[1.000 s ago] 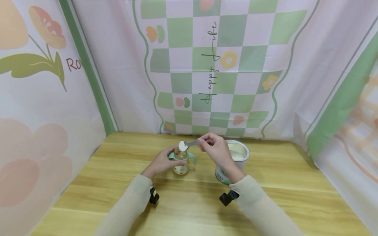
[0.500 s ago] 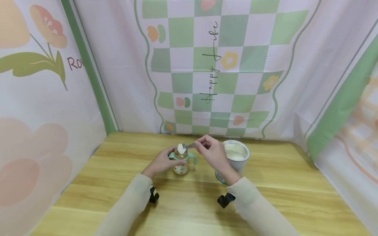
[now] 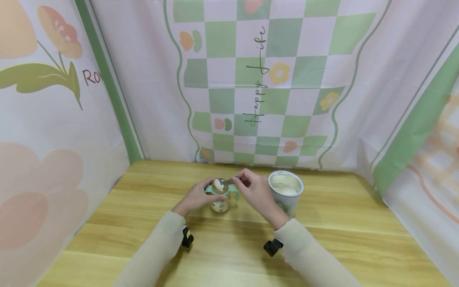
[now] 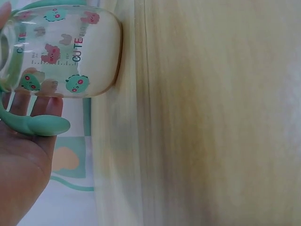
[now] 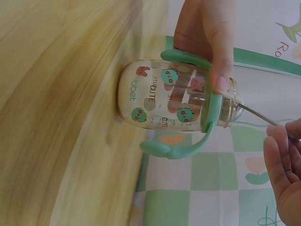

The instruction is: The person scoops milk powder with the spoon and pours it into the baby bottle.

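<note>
A clear baby bottle [image 3: 220,206] with green handles and cartoon prints stands upright on the table, pale contents at its bottom. My left hand [image 3: 196,197] grips it around the neck, thumb in front, as the right wrist view also shows. The fingers [image 4: 42,106] are behind the bottle in the left wrist view. My right hand [image 3: 256,193] pinches the handle of a metal spoon [image 3: 228,181]. The spoon's bowl, heaped with white powder [image 3: 218,184], is at the bottle's open mouth. In the right wrist view the spoon [image 5: 258,115] slants into the neck.
A tall open can [image 3: 291,202] of pale powder stands just right of my right hand. The wooden table [image 3: 229,255] ends at a printed cloth backdrop [image 3: 251,99], with cloth sides at left and right. Dark wrist cameras [image 3: 273,247] hang below both cuffs.
My right hand has moved left and slightly down, lowering the loaded spoon from above the bottle into its mouth. The left hand and bottle have stayed in place.
</note>
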A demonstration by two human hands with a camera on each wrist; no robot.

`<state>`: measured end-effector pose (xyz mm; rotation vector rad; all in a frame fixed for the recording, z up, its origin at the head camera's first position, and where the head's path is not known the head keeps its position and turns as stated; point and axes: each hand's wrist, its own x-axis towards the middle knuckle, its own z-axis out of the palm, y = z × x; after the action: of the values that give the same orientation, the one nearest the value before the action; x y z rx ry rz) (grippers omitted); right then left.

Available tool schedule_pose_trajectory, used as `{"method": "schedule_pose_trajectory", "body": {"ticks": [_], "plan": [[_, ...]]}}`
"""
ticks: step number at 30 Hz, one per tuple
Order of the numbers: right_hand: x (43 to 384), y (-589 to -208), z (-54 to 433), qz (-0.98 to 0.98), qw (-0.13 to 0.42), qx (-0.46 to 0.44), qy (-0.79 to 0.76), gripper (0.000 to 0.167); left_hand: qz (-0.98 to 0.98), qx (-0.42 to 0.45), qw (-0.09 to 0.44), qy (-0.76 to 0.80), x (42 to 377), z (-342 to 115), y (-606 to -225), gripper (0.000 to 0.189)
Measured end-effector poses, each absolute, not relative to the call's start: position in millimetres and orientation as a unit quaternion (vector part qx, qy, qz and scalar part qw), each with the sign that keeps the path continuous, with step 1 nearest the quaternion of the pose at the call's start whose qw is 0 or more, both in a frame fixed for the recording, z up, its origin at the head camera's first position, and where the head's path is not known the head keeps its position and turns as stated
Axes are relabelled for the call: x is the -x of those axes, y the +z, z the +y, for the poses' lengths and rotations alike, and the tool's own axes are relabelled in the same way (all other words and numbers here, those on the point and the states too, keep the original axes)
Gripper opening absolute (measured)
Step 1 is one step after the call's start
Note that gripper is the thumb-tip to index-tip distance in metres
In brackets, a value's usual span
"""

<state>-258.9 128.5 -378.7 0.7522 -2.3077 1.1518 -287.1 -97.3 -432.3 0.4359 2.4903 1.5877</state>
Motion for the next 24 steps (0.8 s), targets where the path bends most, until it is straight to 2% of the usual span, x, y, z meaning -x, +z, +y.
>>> {"method": "schedule_pose_trajectory", "body": {"ticks": [9, 12, 24], "plan": [[257, -384, 126, -0.832, 0.269, -0.322, 0.363, 0.008, 0.821, -0.146, 0.086, 0.545, 287, -96, -433, 0.073], [256, -385, 126, -0.825, 0.285, -0.339, 0.350, 0.001, 0.820, -0.144, 0.090, 0.547, 288, -96, -432, 0.071], [257, -391, 128, -0.809, 0.338, -0.386, 0.285, 0.007, 0.820, -0.157, 0.081, 0.545, 288, -97, -434, 0.073]]}}
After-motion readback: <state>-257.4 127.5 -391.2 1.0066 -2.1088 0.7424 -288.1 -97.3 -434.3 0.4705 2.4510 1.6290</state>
